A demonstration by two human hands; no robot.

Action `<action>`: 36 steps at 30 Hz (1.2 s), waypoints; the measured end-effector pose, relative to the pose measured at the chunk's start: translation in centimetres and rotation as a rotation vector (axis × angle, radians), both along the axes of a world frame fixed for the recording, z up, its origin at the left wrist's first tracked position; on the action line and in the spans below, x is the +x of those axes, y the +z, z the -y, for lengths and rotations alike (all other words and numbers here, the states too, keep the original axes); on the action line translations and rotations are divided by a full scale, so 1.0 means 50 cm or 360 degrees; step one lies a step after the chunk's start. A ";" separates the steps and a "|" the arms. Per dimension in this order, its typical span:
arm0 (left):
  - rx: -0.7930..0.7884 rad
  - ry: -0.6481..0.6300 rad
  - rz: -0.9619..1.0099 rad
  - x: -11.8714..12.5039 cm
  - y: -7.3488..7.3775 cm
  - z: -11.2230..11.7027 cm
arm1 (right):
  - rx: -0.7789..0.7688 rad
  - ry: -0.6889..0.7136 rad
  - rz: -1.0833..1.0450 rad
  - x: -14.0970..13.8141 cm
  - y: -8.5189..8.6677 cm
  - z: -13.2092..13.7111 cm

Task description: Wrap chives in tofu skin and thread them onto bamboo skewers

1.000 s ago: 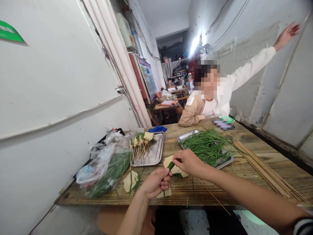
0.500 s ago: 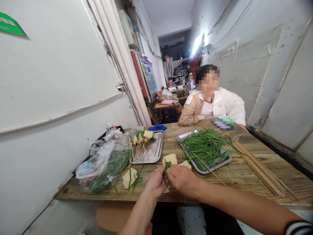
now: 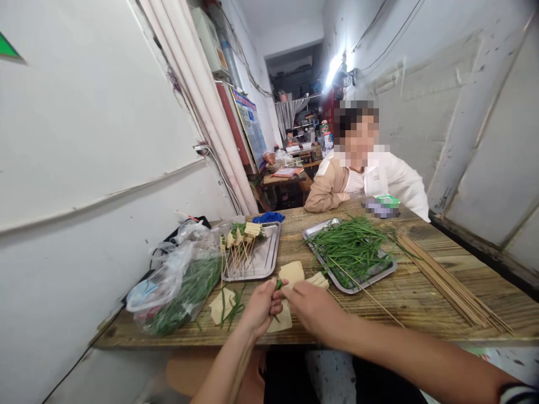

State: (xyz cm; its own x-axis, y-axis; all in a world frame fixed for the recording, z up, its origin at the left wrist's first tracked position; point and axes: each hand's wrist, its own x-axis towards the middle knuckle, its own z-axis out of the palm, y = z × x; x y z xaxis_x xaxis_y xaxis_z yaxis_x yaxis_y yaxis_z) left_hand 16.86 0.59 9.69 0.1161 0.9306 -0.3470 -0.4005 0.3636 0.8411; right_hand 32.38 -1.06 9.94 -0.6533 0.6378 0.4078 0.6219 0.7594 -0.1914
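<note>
My left hand point(image 3: 261, 306) is closed on a small bundle of green chives point(image 3: 278, 285) near the front edge of the wooden table point(image 3: 421, 300). Close beside it, my right hand point(image 3: 309, 306) has its fingers pinched toward the same bundle, over a tofu sheet point(image 3: 283, 321). More beige tofu sheets point(image 3: 292, 272) lie just beyond the hands. A thin bamboo skewer point(image 3: 370, 297) lies slanted from the chive tray toward my right forearm.
A steel tray point(image 3: 265, 258) holds finished skewers point(image 3: 241, 238). Another tray point(image 3: 381, 272) carries loose chives point(image 3: 351, 244). A plastic bag of chives point(image 3: 185, 286) lies at left, a skewer pile point(image 3: 446, 283) at right. A person in a white top point(image 3: 379, 179) sits opposite.
My hands have drawn together near the table's front edge with the chive bundle. The person opposite lowered a raised arm. The skewer came out of my right hand and rests by the tray.
</note>
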 end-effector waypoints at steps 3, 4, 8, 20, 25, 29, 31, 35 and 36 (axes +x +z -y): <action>0.0017 -0.0287 -0.0102 -0.017 0.003 0.011 | -0.0324 0.0062 -0.0124 0.011 0.026 -0.048; -0.0007 -0.0362 -0.0127 -0.021 0.004 0.016 | -0.0419 0.0128 -0.0127 0.010 0.028 -0.060; -0.0093 -0.0593 -0.0191 -0.032 0.011 0.033 | -0.0633 0.0289 -0.0146 0.003 0.023 -0.071; -0.0244 -0.0823 -0.0101 -0.081 0.054 0.035 | -0.0969 0.0144 -0.0926 -0.035 0.012 -0.032; -0.0175 -0.0929 -0.0028 -0.097 0.065 0.020 | -0.1135 0.0019 -0.1186 -0.060 0.013 -0.040; 0.0017 -0.0933 -0.0214 -0.108 0.039 0.009 | -0.1401 0.0010 -0.1419 -0.072 -0.017 -0.050; 0.0171 -0.0835 -0.0505 -0.112 0.011 0.009 | -0.1401 -0.0074 -0.1456 -0.074 -0.042 -0.053; 0.0825 -0.0365 -0.1291 -0.119 -0.061 0.021 | -0.1332 -0.0227 -0.1430 -0.078 -0.095 -0.051; 0.1027 -0.0285 -0.1428 -0.123 -0.078 0.026 | -0.1331 -0.0239 -0.1421 -0.079 -0.105 -0.048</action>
State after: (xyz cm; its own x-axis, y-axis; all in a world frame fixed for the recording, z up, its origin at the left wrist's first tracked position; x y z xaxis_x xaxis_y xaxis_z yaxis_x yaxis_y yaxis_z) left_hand 10.73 -0.71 5.81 0.2167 0.9615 0.1691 0.4602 -0.2534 0.8509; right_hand 28.41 1.36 4.66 -0.2529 0.9619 0.1036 0.0944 0.1311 -0.9869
